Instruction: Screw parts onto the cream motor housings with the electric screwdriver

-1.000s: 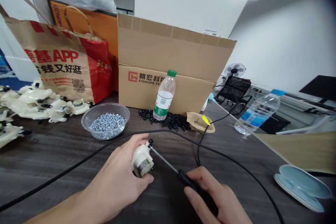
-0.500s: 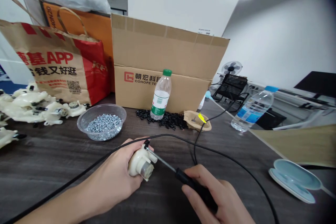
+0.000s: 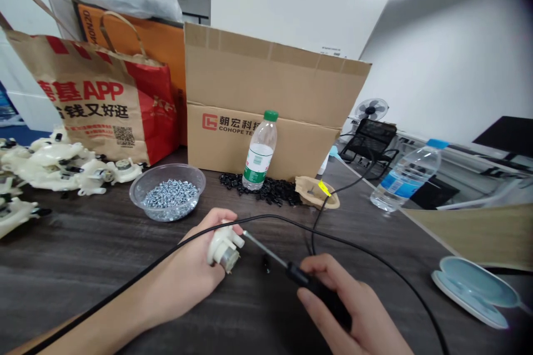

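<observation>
My left hand [image 3: 195, 266] is closed round a cream plastic part [image 3: 222, 245] with a metal motor end facing down and right. A screwdriver [image 3: 318, 291] with a black handle is gripped in my right hand [image 3: 353, 310]. Its metal tip points up and left, close beside the cream part but apart from it. On the table between the hands lies a small black piece [image 3: 267, 262], somewhat blurred. A black cable [image 3: 266, 217] arches across the view, passing over my left wrist.
A clear bowl of screws [image 3: 167, 193], a heap of cream parts [image 3: 54, 163], black pieces [image 3: 278, 193], a green-capped bottle [image 3: 259, 158], a cardboard tray [image 3: 310, 194], a blue-capped bottle [image 3: 406, 180] and a pale blue open case [image 3: 474, 294] surround the hands. A cardboard box [image 3: 225, 80] stands behind.
The black piece at the top of the cream part has come away, and a black piece now lies on the table. The screwdriver tip has moved off the part.
</observation>
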The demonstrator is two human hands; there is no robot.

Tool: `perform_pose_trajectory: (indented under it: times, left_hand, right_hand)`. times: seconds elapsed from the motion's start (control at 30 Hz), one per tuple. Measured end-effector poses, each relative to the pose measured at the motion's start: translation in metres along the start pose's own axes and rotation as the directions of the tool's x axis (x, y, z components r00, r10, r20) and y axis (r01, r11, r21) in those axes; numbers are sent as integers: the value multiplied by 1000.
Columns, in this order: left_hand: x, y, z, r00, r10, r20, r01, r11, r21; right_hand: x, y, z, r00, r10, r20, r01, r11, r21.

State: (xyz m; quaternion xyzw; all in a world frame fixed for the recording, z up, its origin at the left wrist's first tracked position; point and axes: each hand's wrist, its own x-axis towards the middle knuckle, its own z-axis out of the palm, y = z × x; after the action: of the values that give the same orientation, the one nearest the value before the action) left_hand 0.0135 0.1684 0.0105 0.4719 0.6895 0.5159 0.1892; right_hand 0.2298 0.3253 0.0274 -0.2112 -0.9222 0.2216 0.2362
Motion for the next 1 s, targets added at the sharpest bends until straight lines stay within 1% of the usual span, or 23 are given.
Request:
perform_pose_trajectory:
  times: [0.07, 0.1, 0.13, 0.23, 0.3, 0.33, 0.37, 0.5, 0.53, 0.57, 0.6, 0.63, 0.7, 0.73, 0.77, 0.87, 1.0]
  left_hand:
    - [2, 2, -2, 1000, -10, 20, 11, 999, -51]
    - [3, 4, -2, 999, -23, 42, 27, 996, -90]
    - [3, 6, -2, 997, -43, 71, 53, 988, -142]
    - [4, 11, -2, 971, -154, 182, 204, 931, -302]
    - [2, 11, -2, 952, -185, 243, 264, 899, -349]
    - [1, 10, -2, 947, -196, 253, 279, 892, -356]
    - [-1, 9, -2, 948, -208, 242, 286, 889, -357]
    - [-10, 0, -3, 961, -252, 115, 277, 890, -362]
    - [-11, -1, -4, 961, -253, 109, 276, 882, -382]
    - [-12, 0, -4, 957, -257, 137, 291, 865, -409]
    - [-11, 1, -5, 946, -258, 198, 320, 843, -431]
    - [-11, 3, -6, 925, -257, 279, 362, 819, -446]
    - [-8, 8, -6, 858, -240, 454, 450, 776, -441]
    - [-6, 10, -6, 823, -228, 520, 484, 761, -432]
    - [-5, 12, -6, 796, -218, 565, 508, 748, -427]
    - [-2, 13, -3, 729, -200, 655, 570, 707, -419]
    - [-3, 17, -3, 679, -188, 710, 609, 685, -401]
  right_hand:
    - [5, 3, -3, 999, 25, -36, -24, 999, 25]
    - [7, 4, -4, 999, 44, -26, -43, 998, 38]
    - [9, 5, -5, 998, 63, 6, -63, 997, 46]
    - [13, 5, -3, 984, 117, 137, -122, 992, 29]
    - [15, 3, 0, 976, 130, 177, -131, 991, -5]
    - [17, 1, 1, 974, 131, 187, -129, 991, -24]
    - [19, 0, 2, 973, 127, 194, -121, 992, -41]
    - [30, -9, 4, 970, 71, 233, -57, 996, -66]
    - [33, -11, 5, 967, 60, 249, -45, 997, -64]
    - [35, -13, 5, 964, 55, 259, -40, 997, -62]
    - [37, -13, 6, 963, 56, 265, -40, 997, -65]
    - [38, -13, 8, 961, 61, 268, -44, 997, -70]
    - [41, -12, 13, 961, 74, 265, -53, 995, -84]
    - [42, -11, 15, 962, 77, 261, -56, 995, -88]
    - [44, -10, 17, 963, 78, 256, -57, 994, -90]
    - [48, -8, 22, 968, 68, 241, -49, 995, -85]
    - [54, -10, 22, 971, 40, 237, -30, 998, -47]
